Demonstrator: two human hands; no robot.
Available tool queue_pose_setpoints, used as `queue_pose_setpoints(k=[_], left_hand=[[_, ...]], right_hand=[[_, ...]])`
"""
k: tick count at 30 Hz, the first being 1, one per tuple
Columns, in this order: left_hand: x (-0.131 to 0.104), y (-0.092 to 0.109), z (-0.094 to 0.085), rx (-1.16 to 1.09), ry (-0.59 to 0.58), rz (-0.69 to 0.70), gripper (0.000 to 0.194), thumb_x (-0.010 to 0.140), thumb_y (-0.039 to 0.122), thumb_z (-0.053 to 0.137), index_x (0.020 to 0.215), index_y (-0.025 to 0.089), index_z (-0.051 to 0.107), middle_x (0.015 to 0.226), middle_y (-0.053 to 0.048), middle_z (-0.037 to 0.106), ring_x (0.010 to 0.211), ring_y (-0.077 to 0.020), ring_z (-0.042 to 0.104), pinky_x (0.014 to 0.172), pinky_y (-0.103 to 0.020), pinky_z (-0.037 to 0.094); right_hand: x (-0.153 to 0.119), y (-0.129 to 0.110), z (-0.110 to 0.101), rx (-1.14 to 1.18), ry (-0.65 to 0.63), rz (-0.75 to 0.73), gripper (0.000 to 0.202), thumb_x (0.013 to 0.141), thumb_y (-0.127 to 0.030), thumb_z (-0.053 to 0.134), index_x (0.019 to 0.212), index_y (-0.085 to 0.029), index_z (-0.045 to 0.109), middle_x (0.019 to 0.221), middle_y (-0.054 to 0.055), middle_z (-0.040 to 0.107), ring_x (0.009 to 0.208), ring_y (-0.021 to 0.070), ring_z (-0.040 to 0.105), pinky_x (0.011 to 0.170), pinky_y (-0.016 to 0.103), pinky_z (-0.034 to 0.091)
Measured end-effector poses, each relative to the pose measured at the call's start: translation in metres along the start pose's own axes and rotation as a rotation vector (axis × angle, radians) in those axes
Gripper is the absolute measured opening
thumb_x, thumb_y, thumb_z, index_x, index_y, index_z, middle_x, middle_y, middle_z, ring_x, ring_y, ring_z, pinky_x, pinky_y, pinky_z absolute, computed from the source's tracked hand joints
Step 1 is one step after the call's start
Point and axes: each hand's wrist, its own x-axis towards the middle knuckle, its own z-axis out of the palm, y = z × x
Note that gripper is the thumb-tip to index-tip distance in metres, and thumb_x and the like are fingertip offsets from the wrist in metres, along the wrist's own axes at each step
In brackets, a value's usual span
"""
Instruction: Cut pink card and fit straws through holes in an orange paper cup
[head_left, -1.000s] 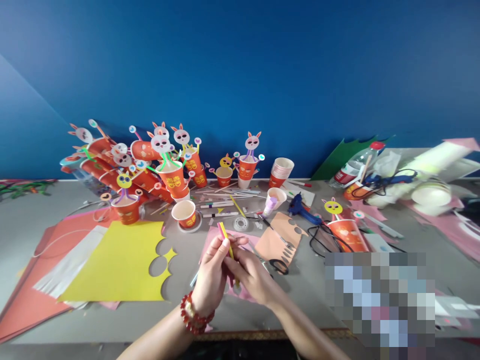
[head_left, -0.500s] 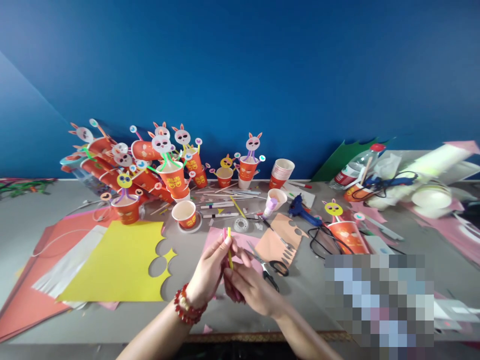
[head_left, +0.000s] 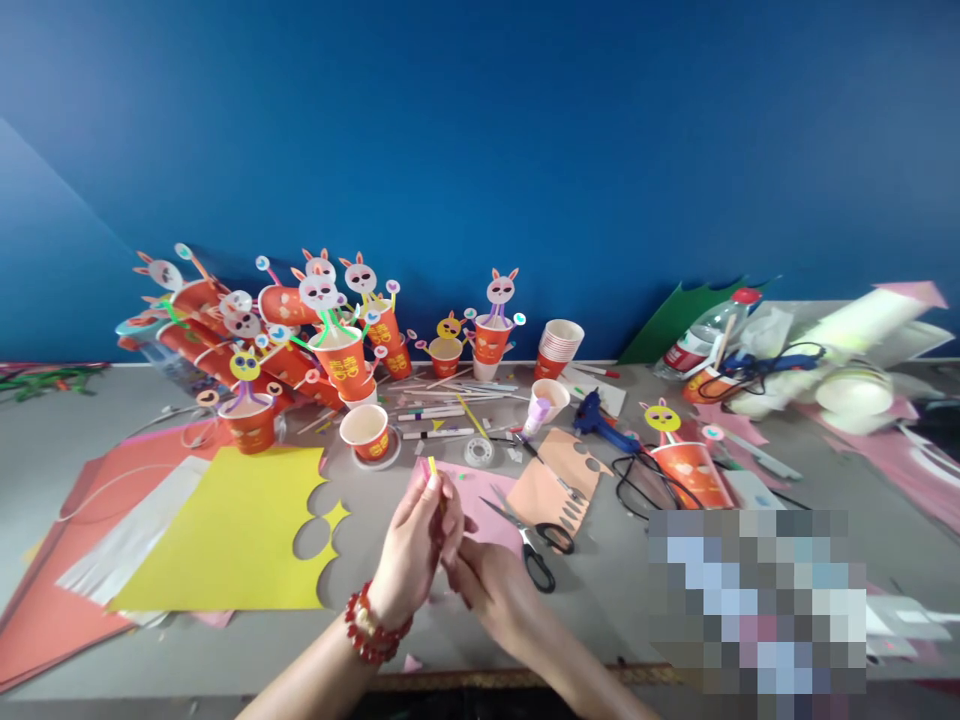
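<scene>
My left hand is closed around a yellow straw and a pink straw, whose tips stick up past the thumb. Against its lower side, my right hand has its fingers pressed together; whatever they pinch is hidden. Black-handled scissors lie open-bladed just right of the hands, partly on a pink sheet. Beside them rests a peach sheet with cut-outs. A yellow sheet with round holes lies to the left.
Red paper cups with rabbit figures crowd the back left. A plain cup, markers, a tape roll, stacked cups and a blue glue gun lie mid-table. A bottle stands back right.
My left hand has shifted slightly left with the straws. The right fingers have drawn together lower down, and less of the straws shows. The view has turned a little.
</scene>
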Motion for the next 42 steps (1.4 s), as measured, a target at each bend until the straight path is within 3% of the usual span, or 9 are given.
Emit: queue_pose_setpoints(k=[4,10,16,20,24,29,34,38,42], left_hand=[[0.005,0.009,-0.018,0.034,0.020,-0.063,0.030,0.088,0.044,0.065,0.083,0.017,0.054,0.056,0.010,0.036,0.040,-0.0022,0.023,0.038,-0.013,0.025],[0.018,0.011,-0.035,0.000,0.023,-0.087,0.027,0.084,0.038,0.071,0.083,0.016,0.054,0.057,0.010,0.033,0.041,-0.0016,0.020,0.036,-0.011,0.018],[0.021,-0.001,-0.044,0.037,-0.069,-0.136,0.026,0.088,0.044,0.064,0.094,0.020,0.054,0.061,0.008,0.044,0.038,-0.0023,0.024,0.034,-0.012,0.018],[0.020,-0.011,-0.050,0.125,-0.150,-0.106,0.029,0.089,0.047,0.061,0.098,0.019,0.057,0.058,0.007,0.046,0.037,-0.0015,0.016,0.033,-0.012,0.012],[0.020,0.005,-0.052,0.120,0.015,0.071,0.027,0.090,0.045,0.061,0.097,0.019,0.059,0.051,0.008,0.042,0.035,-0.0028,0.022,0.033,-0.013,0.015],[0.020,0.045,-0.058,0.067,0.137,0.313,0.019,0.087,0.038,0.066,0.093,0.021,0.062,0.055,0.006,0.045,0.039,-0.0048,0.033,0.035,-0.014,0.025],[0.018,0.062,-0.064,0.004,0.186,0.503,0.015,0.087,0.034,0.066,0.092,0.021,0.063,0.054,0.007,0.044,0.037,-0.0043,0.027,0.033,-0.014,0.024],[0.020,0.060,-0.061,-0.002,0.149,0.435,0.014,0.088,0.033,0.065,0.092,0.020,0.062,0.055,0.007,0.043,0.036,-0.0033,0.024,0.033,-0.014,0.022],[0.023,0.055,-0.061,0.054,0.097,0.286,0.016,0.090,0.034,0.063,0.096,0.020,0.060,0.059,0.007,0.043,0.038,-0.0024,0.026,0.034,-0.012,0.021]], right_hand=[[0.017,0.014,-0.037,-0.180,0.043,0.022,0.035,0.096,-0.039,0.053,0.067,-0.020,0.058,0.058,-0.003,0.060,0.055,0.0143,0.058,0.050,0.022,0.035],[0.079,0.031,-0.089,-0.308,0.244,-0.046,0.015,0.096,-0.026,0.052,0.094,-0.020,0.066,0.086,0.001,0.069,0.076,0.0158,0.064,0.067,0.023,0.045],[0.145,0.038,-0.086,-0.465,0.205,-0.063,0.015,0.092,-0.015,0.056,0.091,-0.018,0.070,0.096,0.005,0.070,0.083,0.0166,0.066,0.074,0.024,0.046],[0.185,0.039,-0.085,-0.584,0.157,-0.047,0.013,0.093,-0.014,0.058,0.094,-0.016,0.071,0.102,0.008,0.071,0.095,0.0197,0.065,0.082,0.029,0.047],[0.207,0.037,-0.092,-0.664,0.098,-0.015,0.012,0.096,-0.022,0.058,0.097,-0.015,0.068,0.105,0.007,0.069,0.096,0.0208,0.064,0.083,0.036,0.050],[0.185,0.027,-0.090,-0.661,-0.004,-0.068,0.018,0.094,-0.017,0.055,0.103,-0.013,0.070,0.108,0.015,0.067,0.104,0.0264,0.061,0.082,0.032,0.044],[0.117,0.005,-0.049,-0.572,-0.345,-0.291,0.016,0.083,-0.033,0.073,0.098,-0.027,0.071,0.099,-0.001,0.071,0.089,0.0174,0.065,0.072,0.022,0.046],[0.089,0.002,-0.006,-0.882,-0.415,-0.518,0.020,0.086,-0.014,0.064,0.106,-0.017,0.067,0.106,0.009,0.069,0.092,0.0247,0.065,0.070,0.031,0.049],[0.095,0.008,0.008,-0.929,-0.431,-0.607,0.020,0.089,-0.007,0.058,0.106,-0.015,0.064,0.100,0.010,0.069,0.094,0.0245,0.063,0.067,0.032,0.049]])
